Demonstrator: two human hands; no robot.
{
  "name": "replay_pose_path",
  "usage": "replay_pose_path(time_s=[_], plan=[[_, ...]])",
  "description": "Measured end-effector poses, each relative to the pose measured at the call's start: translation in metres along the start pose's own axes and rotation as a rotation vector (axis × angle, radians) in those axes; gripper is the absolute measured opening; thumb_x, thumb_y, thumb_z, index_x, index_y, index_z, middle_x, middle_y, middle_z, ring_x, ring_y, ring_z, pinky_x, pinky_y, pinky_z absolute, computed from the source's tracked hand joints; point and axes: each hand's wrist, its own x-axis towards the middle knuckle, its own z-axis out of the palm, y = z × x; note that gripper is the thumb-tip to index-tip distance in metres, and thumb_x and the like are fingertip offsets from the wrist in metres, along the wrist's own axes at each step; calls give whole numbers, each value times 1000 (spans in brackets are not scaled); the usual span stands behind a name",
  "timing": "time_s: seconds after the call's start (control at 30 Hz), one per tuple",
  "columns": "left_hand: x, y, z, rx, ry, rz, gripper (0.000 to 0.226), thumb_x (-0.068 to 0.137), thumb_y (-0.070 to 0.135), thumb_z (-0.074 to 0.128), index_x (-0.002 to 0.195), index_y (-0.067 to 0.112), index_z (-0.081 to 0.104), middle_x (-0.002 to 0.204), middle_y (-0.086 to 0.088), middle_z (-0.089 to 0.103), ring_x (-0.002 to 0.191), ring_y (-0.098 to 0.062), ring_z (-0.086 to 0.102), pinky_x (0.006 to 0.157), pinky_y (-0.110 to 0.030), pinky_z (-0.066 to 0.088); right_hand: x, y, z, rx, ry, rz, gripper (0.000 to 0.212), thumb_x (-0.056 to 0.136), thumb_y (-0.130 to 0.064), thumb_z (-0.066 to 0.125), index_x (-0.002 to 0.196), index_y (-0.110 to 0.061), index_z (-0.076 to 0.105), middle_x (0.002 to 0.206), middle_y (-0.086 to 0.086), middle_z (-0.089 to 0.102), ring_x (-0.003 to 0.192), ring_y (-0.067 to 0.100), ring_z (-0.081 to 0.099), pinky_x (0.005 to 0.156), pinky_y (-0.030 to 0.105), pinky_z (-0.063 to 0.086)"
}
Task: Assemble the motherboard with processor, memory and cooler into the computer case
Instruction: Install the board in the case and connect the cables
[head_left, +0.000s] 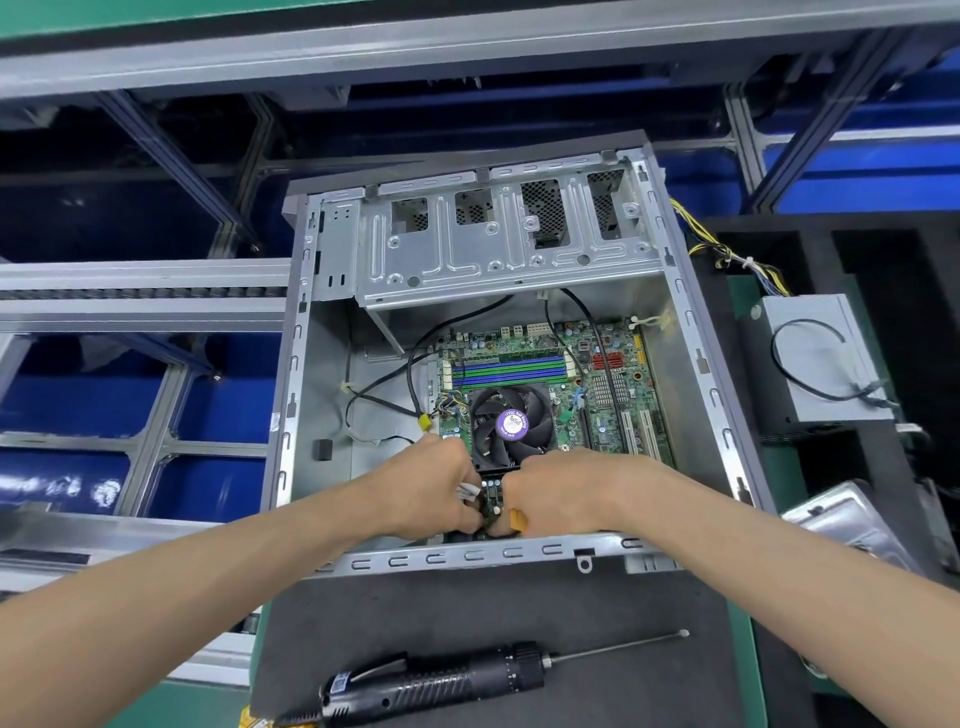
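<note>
Two hands are down at the near edge of the motherboard, inside the computer case that lies open on the desk.

Left to right:
- Loose black cables with a yellow connector trail across the bare case floor left of the board, and look unplugged.
- Left hand: fingers curled, pinching a white connector at the board edge.
- Right hand: fingers curled around something by an orange connector; can't tell exactly what it grips.
- Board sits in the case. Cooler fan is mounted, so the processor is presumably under it. Memory slots show blue and green, but I can't tell whether sticks are fitted.
- Power supply sits outside the case on the right, wire bundle draped over the case wall.
- Electric screwdriver lies on the desk, near side.

My read: board placement is done and cabling is in progress. Can't see whether the board screws are in. Remaining: cables and power supply.
</note>
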Motion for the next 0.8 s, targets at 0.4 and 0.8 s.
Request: replay_pose_path(time_s=[0.4, 0.8], plan=[[-1, 1, -1, -41, 34, 25, 19, 74, 26, 76, 72, 8, 73, 59, -20, 39, 52, -17, 28, 44, -18, 32, -4, 1, -3, -50, 1, -44, 36, 103, -36, 46, 126, -19, 68, 75, 1, 49, 62, 17, 43, 67, 35, 38], [-3, 3, -4, -137, 3, -20, 15, 74, 22, 74, 75, 8, 76, 54, -10, 41, 49, -14, 32, 47, -32, 43, -4, 4, -1, -91, 44, -43, 34, 99, -29, 48, 123, -19, 69, 72, 5, 51, 69, 31, 50, 63, 36, 43]])
